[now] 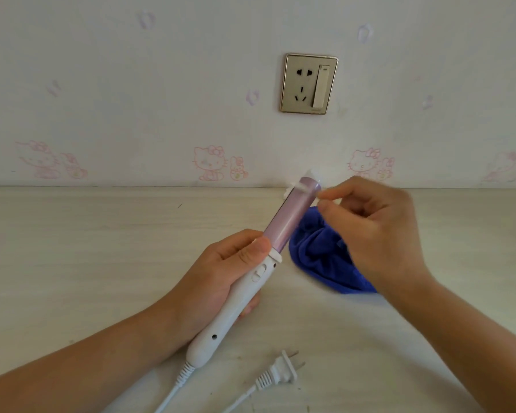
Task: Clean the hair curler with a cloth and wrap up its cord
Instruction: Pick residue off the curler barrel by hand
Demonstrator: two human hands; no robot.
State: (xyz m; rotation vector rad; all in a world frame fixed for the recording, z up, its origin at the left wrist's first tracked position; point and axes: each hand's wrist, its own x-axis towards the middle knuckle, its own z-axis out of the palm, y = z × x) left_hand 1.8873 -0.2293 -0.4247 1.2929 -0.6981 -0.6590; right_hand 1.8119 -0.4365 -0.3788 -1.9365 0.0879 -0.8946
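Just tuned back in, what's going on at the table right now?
The left hand grips the hair curler by its white handle, barrel tilted up. The right hand pinches a thin white stick, blurred, across the barrel's tip. The blue cloth lies bunched on the table behind that hand. The plug lies loose, and the cord is not yet wrapped.

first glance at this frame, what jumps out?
The purple-and-white curler at centre, gripped by its handle in the left hand and tilted up toward the wall, with the right hand curled at its tip. Behind that hand a bright blue cloth lies on the table; the unplugged plug lies in front.
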